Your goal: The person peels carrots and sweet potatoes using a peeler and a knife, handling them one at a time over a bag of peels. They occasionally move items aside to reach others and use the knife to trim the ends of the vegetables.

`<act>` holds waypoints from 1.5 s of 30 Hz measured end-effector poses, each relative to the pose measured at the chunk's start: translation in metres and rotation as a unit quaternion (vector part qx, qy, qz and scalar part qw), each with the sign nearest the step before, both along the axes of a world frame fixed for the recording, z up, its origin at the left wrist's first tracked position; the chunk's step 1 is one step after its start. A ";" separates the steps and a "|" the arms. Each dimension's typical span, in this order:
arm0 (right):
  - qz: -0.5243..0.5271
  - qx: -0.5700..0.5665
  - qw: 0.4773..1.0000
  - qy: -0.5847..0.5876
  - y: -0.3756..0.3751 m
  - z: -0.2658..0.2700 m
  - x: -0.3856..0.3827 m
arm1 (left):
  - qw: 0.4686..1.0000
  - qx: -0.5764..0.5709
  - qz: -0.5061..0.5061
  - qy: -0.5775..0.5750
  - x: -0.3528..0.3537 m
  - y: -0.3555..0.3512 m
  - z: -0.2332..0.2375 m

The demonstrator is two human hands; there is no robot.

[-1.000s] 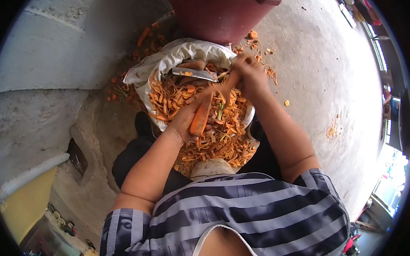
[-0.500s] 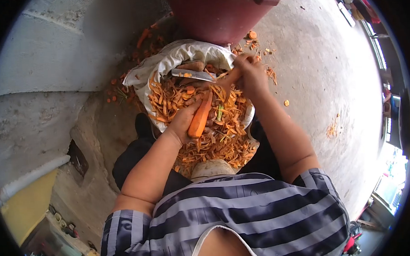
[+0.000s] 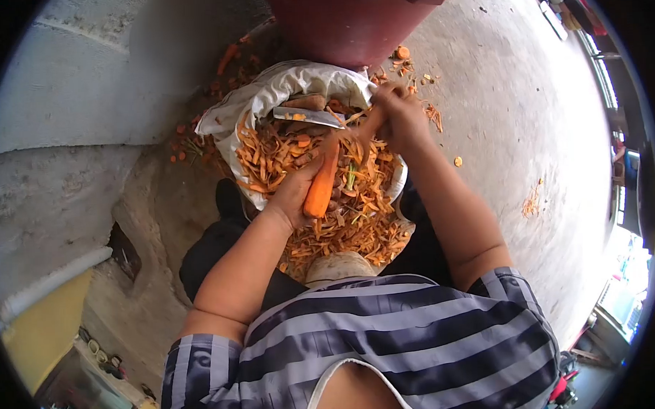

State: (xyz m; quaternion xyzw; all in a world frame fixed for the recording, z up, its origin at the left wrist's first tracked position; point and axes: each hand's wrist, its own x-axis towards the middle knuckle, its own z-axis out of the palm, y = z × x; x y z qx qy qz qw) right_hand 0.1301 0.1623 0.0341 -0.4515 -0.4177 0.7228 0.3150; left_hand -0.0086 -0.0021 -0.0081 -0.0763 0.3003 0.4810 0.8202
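Observation:
A peeled orange carrot (image 3: 322, 184) lies in my left hand (image 3: 292, 195), whose fingers are wrapped round it; its narrow end points away from me. My right hand (image 3: 400, 117) is closed at the far right of the carrot. A knife with a broad metal blade (image 3: 308, 117) extends leftward from it, past the carrot's tip, with orange bits stuck on the blade; the handle is hidden by my fingers. Below both hands is an open white sack (image 3: 227, 121) heaped with carrot peelings (image 3: 357, 239). An unpeeled carrot (image 3: 304, 102) rests behind the blade.
A large dark red tub (image 3: 350, 23) stands just beyond the sack. Carrot scraps (image 3: 403, 52) are strewn over the concrete floor (image 3: 497, 112) around it. A grey wall (image 3: 56, 91) rises on the left. My legs flank the sack.
The carrot has turned slightly in my left hand, with its smooth peeled side more in sight. The blade has tilted a little. My right hand has hardly moved.

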 end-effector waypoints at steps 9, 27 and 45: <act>-0.019 0.003 0.995 -0.094 0.014 -0.004 0.001 | 0.986 -0.039 -0.047 0.154 0.012 0.003 0.032; 0.004 0.004 0.983 -0.185 0.010 -0.055 -0.012 | 0.966 -0.009 -0.040 0.257 -0.013 -0.008 0.035; 0.382 0.352 0.647 -0.558 0.002 -0.179 -0.021 | 0.957 0.034 -0.004 0.289 -0.049 -0.016 0.036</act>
